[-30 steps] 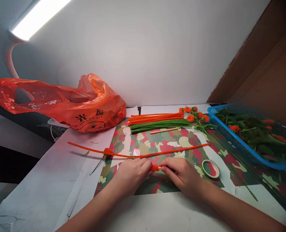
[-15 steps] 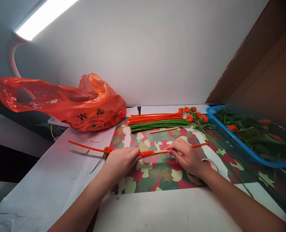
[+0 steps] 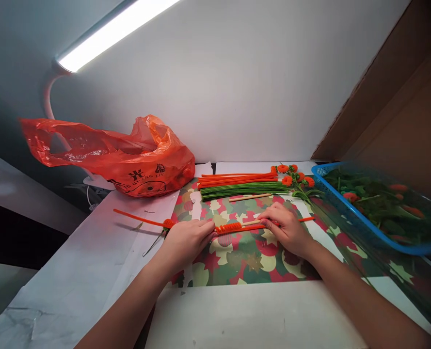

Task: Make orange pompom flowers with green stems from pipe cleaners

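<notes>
My left hand (image 3: 188, 238) and my right hand (image 3: 288, 230) lie on the patterned mat (image 3: 237, 254), fingers closed. Between them runs a thin wooden stick (image 3: 250, 223) with an orange pipe cleaner coil (image 3: 229, 227) wound round it. The left fingers pinch the coil's left end; the right fingers pinch the stick and the straight orange pipe cleaner (image 3: 306, 219) that sticks out to the right. Another length of the orange pipe cleaner (image 3: 138, 219) stretches left of my left hand, with a small orange knot (image 3: 168, 223) on it.
Behind lie bundles of orange pipe cleaners (image 3: 237, 179) and green pipe cleaners (image 3: 244, 188), a spare wooden stick (image 3: 249, 197) and orange pompom flowers (image 3: 295, 175). A blue basket (image 3: 368, 228) of made flowers stands right. An orange plastic bag (image 3: 128, 160) sits left under a lamp (image 3: 113, 31).
Both hands moved away from me up the mat and drew apart. The short orange coil between them stretched out along the wooden stick, which now shows. The tape roll is hidden behind my right arm.
</notes>
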A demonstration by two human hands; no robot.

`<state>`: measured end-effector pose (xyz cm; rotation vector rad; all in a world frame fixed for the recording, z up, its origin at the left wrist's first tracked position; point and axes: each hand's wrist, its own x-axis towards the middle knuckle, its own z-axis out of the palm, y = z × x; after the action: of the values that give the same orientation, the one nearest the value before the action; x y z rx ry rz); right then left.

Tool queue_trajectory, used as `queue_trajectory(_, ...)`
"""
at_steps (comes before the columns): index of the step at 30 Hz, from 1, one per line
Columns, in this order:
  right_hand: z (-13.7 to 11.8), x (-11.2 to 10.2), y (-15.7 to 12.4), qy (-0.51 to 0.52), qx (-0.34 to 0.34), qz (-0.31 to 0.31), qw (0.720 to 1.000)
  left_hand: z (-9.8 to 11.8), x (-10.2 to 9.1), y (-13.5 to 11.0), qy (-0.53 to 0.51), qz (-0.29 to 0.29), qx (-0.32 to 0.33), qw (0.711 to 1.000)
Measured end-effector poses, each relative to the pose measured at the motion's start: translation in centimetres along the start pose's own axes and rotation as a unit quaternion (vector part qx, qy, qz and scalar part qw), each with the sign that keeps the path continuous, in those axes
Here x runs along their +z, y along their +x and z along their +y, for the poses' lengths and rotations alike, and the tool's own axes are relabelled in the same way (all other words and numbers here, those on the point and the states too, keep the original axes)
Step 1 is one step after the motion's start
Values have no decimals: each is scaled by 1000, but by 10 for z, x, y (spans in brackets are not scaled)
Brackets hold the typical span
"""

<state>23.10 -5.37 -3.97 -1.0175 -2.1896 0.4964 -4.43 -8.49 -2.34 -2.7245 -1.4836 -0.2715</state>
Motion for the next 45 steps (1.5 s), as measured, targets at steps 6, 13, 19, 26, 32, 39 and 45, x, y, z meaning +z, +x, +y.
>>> queue_trajectory(6,18,-19,2,-21,41,-2,999,-8,-5,-2,0,3,-43,999)
queue_trajectory(13,39,-31,3,-79,91,28,992,-7,-3,-2,-62,-4,-100,993)
queue_trajectory(19,39,-18,2,-137,116,8,984,9,7,0,-184,-44,-112,975)
queue_trajectory(26,-20,14,-5,132,80,-62,986,26,14,-3,-317,-65,-85,942)
queue_trajectory(32,-41,31,-14,178,66,-48,981,30,18,-4,-472,-51,-100,875)
queue_trajectory(39,-32,36,-17,148,15,-9,989,32,19,-1,-570,-39,-160,805)
queue_trajectory(45,-36,41,-18,123,15,0,992,37,21,1,-545,10,-126,829)
